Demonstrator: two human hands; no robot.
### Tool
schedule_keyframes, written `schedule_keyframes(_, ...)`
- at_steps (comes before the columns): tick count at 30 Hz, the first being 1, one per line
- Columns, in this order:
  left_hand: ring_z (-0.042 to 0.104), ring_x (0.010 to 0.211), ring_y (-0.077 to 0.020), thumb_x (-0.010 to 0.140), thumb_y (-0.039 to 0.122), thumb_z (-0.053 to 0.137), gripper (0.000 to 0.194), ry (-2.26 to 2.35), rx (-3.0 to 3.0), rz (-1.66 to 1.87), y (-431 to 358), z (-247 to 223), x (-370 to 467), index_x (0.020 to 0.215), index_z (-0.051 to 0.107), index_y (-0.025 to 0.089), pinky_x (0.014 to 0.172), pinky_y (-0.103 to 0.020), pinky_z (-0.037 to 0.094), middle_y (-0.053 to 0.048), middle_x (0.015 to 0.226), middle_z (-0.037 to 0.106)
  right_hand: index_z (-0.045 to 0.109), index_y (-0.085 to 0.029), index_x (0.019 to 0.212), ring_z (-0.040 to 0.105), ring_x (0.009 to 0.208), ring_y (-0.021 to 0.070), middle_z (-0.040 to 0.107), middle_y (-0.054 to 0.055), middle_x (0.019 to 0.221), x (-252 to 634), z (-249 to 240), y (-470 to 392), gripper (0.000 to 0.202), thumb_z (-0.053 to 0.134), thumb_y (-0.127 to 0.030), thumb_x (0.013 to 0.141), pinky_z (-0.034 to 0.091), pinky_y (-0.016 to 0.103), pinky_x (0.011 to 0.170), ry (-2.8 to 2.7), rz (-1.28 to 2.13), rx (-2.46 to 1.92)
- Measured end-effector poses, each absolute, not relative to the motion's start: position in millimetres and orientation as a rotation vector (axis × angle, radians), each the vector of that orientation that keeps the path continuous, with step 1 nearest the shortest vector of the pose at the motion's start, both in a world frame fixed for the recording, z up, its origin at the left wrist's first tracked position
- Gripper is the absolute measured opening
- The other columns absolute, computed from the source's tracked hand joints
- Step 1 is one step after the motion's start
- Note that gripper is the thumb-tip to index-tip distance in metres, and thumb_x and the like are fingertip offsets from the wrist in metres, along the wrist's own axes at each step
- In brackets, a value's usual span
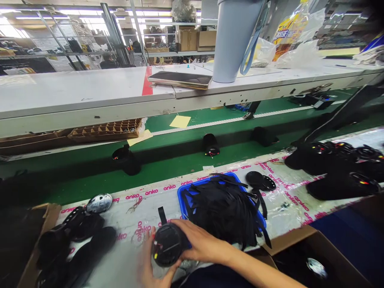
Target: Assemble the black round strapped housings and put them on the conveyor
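Both hands are down at the bottom of the frame, close to the body. The right hand point(200, 243) comes in from the lower right, bare forearm angled across, wrist pretty much straight, palm down, fingers curled and wrapped over the top of what it's holding, thumb tucked on the near side. The left hand point(148, 267) sits lower and left, partly cut off by the frame edge, palm turned inward, fingers cupped underneath and along the side. Hands nearly meet, fingertips just apart.
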State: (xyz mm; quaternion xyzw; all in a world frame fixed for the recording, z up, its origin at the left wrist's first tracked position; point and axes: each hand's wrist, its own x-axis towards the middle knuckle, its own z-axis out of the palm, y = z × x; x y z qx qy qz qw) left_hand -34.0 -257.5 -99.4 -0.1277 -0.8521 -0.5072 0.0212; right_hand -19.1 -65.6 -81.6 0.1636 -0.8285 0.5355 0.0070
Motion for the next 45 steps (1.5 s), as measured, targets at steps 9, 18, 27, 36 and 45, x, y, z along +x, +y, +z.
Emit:
schedule_keyframes(9, 0.043, 0.132, -0.0239, 0.071, 0.040, 0.072, 0.078, -2.540, -0.288, -1.816, -256, -111, -29, 0.138, 0.035, 0.025, 0.110, -0.039, 0.035, -0.010, 0.143, 0.044, 0.024, -0.001, 0.149, 0.020, 0.130, 0.0280, 0.021, 0.017, 0.144, -21, -96, -57, 0.098, 0.081, -0.056, 0.092, 0.016, 0.031, 0.112, -2.599, 1.767, 0.676)
schedule_keyframes(18, 0.040, 0.133, -0.0208, 0.071, 0.071, 0.057, 0.078, -2.225, -0.233, -2.228, -257, -135, -30, 0.135, 0.043, 0.027, 0.108, -0.026, 0.033, -0.002, 0.143, 0.045, 0.033, 0.001, 0.147, 0.023, 0.128, 0.0257, 0.027, 0.015, 0.141, -18, -78, -56, 0.100, 0.055, -0.081, 0.095, 0.018, 0.025, 0.108, -2.368, 2.180, 0.526)
schedule_keyframes(27, 0.047, 0.124, -0.0207, 0.076, 0.065, 0.053, 0.061, -2.067, 0.051, -2.621, -248, -116, -38, 0.124, 0.057, 0.027, 0.102, -0.026, 0.040, -0.001, 0.131, 0.056, 0.036, -0.001, 0.145, 0.022, 0.128, 0.0257, 0.029, 0.015, 0.139, -19, -86, -61, 0.096, 0.061, -0.077, 0.092, 0.016, 0.026, 0.108, -2.336, 2.184, 0.519)
schedule_keyframes(36, 0.047, 0.127, -0.0213, 0.077, 0.059, 0.056, 0.054, -2.106, -0.085, -2.685, -266, -141, -53, 0.121, 0.062, 0.029, 0.108, -0.030, 0.038, -0.002, 0.133, 0.056, 0.018, -0.001, 0.152, 0.012, 0.131, 0.0254, 0.017, 0.015, 0.145, -11, -84, -65, 0.100, 0.040, -0.083, 0.100, 0.012, 0.033, 0.111, -2.432, 2.083, 0.509)
schedule_keyframes(45, 0.039, 0.134, -0.0206, 0.078, 0.069, 0.048, 0.067, -2.241, -0.402, -2.183, -262, -134, -36, 0.135, 0.047, 0.033, 0.111, -0.029, 0.032, 0.000, 0.143, 0.046, 0.036, -0.002, 0.145, 0.024, 0.128, 0.0280, 0.027, 0.016, 0.141, -14, -65, -61, 0.094, 0.061, -0.078, 0.096, 0.021, 0.032, 0.111, -2.644, 1.674, 0.557)
